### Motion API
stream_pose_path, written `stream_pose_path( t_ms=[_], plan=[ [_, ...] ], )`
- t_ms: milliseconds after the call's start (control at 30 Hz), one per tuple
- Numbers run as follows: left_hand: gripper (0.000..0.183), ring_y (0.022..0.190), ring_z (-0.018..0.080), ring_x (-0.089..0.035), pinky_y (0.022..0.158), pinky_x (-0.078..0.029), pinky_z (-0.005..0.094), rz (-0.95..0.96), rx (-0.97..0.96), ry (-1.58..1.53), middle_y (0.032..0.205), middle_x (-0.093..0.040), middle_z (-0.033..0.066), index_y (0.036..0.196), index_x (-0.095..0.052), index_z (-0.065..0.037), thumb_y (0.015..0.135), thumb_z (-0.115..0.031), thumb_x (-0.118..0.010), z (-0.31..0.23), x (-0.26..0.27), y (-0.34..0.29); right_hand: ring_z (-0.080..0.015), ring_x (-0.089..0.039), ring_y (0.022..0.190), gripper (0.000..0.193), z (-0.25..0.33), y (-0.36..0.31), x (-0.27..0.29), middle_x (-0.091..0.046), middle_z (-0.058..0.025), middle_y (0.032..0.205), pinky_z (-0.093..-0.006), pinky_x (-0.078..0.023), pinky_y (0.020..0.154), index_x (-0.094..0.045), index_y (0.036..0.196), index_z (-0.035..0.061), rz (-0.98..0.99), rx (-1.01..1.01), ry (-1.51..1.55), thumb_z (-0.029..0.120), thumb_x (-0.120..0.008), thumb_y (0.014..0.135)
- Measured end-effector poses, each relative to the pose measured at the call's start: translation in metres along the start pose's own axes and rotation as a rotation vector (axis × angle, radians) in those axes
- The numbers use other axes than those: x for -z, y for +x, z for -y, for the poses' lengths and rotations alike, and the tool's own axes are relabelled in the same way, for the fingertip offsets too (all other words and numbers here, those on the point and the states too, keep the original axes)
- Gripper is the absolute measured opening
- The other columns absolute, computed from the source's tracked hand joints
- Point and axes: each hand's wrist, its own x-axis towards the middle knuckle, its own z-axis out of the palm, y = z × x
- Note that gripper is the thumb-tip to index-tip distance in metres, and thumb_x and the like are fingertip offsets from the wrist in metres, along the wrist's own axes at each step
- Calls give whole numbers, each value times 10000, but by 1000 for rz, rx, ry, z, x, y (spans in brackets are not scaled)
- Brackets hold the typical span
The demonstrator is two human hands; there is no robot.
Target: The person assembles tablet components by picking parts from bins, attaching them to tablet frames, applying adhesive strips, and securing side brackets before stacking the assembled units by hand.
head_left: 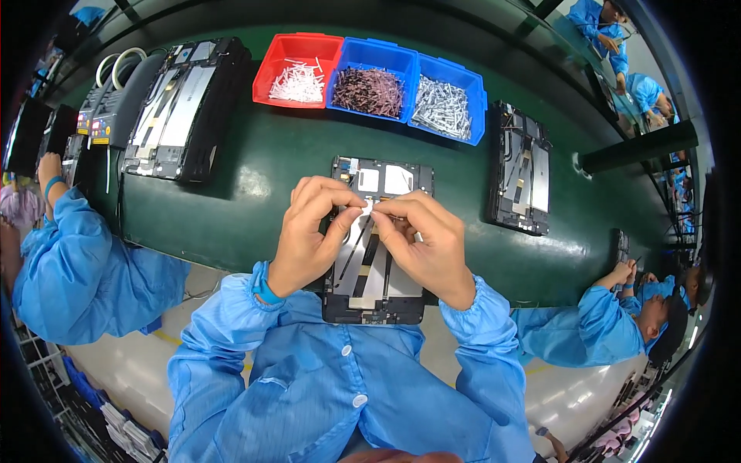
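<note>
An opened tablet (405,289) lies at the near edge of the green bench, its battery, cables and boards showing. Over its upper half, my left hand (312,231) and my right hand (424,235) meet, thumbs and forefingers pinched close together. Between the fingertips is a tiny whitish piece, too small to name. I cannot tell which hand has hold of it, or whether it touches the tablet. A thin black cable (353,253) runs down the tablet below the fingers. A blue band (265,284) circles my left wrist.
Beyond the tablet stand a red bin (266,81) of white strips, a blue bin (392,52) of dark brownish pieces and another blue bin (476,100) of silvery pieces. Stacked opened tablets (181,108) are at left, more tablets (521,170) at right. Co-workers in blue sit both sides.
</note>
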Motion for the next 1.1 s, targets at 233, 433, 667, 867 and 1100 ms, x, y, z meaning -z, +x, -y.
stream_pose_path(
  t_ms=[233, 433, 667, 867, 1100],
  plan=[
    [299, 961, 243, -573, 811, -469, 341, -24, 121, 8, 997, -610, 91, 1128, -697, -62, 840, -62, -776, -8, 4, -7, -62, -613, 622, 92, -3, -1, 0, -687, -62, 842, -211, -461, 493, -720, 910, -5, 5, -8, 29, -47, -748, 834],
    [547, 559, 105, -467, 543, -434, 293, 203, 381, 103, 904, -495, 73, 1389, -537, 83, 893, -62, -719, 7, 13, -28, -137, -594, 562, 92, -11, 6, 16, -636, -86, 808, -279, -466, 500, -690, 915, -16, 112, -65, -47, -17, -727, 831],
    [508, 562, 94, -487, 530, -427, 271, 188, 370, 14, 884, -494, 65, 1366, -562, 73, 879, -4, -684, 1, -7, -23, -226, -644, 636, 74, -30, 13, -1, -642, -119, 815, -332, -510, 563, -681, 914, -19, 200, -114, 39, 25, -698, 858],
    [295, 671, 42, -578, 551, -471, 191, 198, 739, -365, 976, -629, 25, 1250, -609, 43, 977, -61, -652, 18, 9, -6, -279, -669, 677, 71, -38, 10, -15, -655, -140, 833, -369, -536, 614, -674, 903, -14, 234, -114, 60, 43, -688, 863],
    [177, 621, 81, -613, 513, -503, 221, 274, 830, -497, 871, -667, 50, 1083, -620, 29, 987, -113, -663, 36, 18, 12, -315, -652, 658, 62, -47, 4, -25, -628, -99, 816, -400, -530, 567, -678, 901, 36, 174, -9, -68, 70, -696, 853]
  ],
)
